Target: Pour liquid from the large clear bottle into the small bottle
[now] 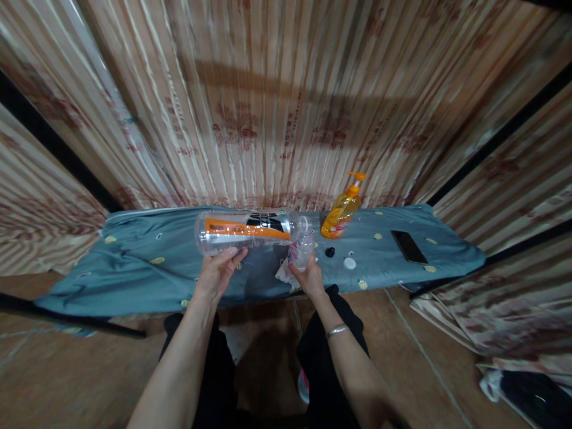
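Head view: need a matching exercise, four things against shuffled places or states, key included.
Things:
1. phone
2. large bottle
3. white disc
4. pump bottle

Places or states:
A. held sideways in the left hand
B. orange pump on top, yellow-orange liquid inside
C. rightmost thing lying on the blue cloth
D. beside the small black piece

Pairs: 1-C, 2-A, 3-D, 4-B

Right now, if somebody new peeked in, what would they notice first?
Probably the orange-topped pump bottle, standing toward the back of the blue-green cloth. Then the big orange-striped bottle, held sideways in the left hand, beside a clear thing in the right hand.
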A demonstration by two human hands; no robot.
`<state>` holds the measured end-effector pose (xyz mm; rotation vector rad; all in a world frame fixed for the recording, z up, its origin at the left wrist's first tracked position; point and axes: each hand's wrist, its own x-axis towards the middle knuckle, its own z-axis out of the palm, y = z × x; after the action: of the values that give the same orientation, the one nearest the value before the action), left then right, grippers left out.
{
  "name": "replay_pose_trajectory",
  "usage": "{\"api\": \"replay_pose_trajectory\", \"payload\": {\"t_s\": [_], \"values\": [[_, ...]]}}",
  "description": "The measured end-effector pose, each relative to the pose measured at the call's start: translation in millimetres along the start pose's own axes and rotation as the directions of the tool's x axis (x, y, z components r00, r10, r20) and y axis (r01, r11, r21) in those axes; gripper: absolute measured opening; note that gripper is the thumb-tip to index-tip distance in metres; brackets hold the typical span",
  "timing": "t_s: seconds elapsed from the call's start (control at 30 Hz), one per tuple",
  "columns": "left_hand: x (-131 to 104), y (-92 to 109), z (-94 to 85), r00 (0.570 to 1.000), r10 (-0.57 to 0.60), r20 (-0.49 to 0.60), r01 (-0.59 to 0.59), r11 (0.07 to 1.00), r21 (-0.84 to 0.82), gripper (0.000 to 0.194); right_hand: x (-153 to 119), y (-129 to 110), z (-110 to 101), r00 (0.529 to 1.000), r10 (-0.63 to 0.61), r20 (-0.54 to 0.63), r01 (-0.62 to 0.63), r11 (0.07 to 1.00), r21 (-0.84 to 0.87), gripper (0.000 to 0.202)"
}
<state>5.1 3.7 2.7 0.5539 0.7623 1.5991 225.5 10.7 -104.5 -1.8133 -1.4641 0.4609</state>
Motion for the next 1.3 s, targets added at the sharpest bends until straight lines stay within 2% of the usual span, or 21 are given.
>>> {"api": "replay_pose_trajectory", "payload": {"t_s": [0.6, 1.3], "values": [[0.8, -0.9, -1.1, 1.0, 0.01, 0.029, -0.01, 1.0, -0.004, 0.032, 0.9, 4.4, 2.2, 1.0, -0.021, -0.009, 0.021, 0.999, 0.036, 0.053], [-0.3, -0.4, -0.1, 1.0, 0.007, 0.0, -0.007, 1.0, -0.013, 0.028, 0.4, 3.6, 1.6, 1.0, -0.011, -0.008, 0.011, 1.0, 0.018, 0.053]]}}
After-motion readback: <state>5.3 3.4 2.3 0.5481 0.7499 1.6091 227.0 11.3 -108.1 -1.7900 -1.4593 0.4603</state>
